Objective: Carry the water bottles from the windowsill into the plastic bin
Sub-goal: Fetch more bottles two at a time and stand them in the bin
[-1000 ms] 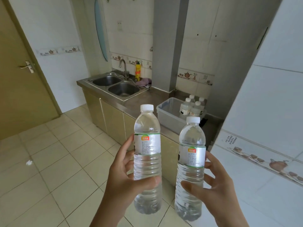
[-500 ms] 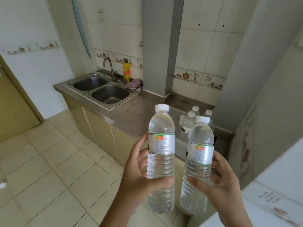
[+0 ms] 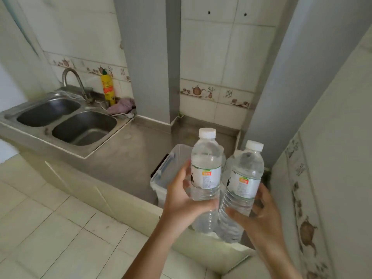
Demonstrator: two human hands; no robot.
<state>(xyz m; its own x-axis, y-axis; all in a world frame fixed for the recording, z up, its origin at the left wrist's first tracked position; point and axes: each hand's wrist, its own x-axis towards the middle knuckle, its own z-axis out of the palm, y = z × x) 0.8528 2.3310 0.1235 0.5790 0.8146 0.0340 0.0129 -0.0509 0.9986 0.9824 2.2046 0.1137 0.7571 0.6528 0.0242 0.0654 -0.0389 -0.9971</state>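
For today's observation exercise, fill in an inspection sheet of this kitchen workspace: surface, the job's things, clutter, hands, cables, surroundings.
Surface: steel counter, bare and dull, beside a double sink.
Job's things: plastic bin on the counter, partly hidden; two capped water bottles, left bottle and right bottle, held upright above it.
Clutter: yellow detergent bottle and purple cloth behind the sink.
Hands: left hand grips the left bottle; right hand grips the right bottle.
Cables: nothing seen.
Surroundings: tiled wall, grey pillar, tiled floor.
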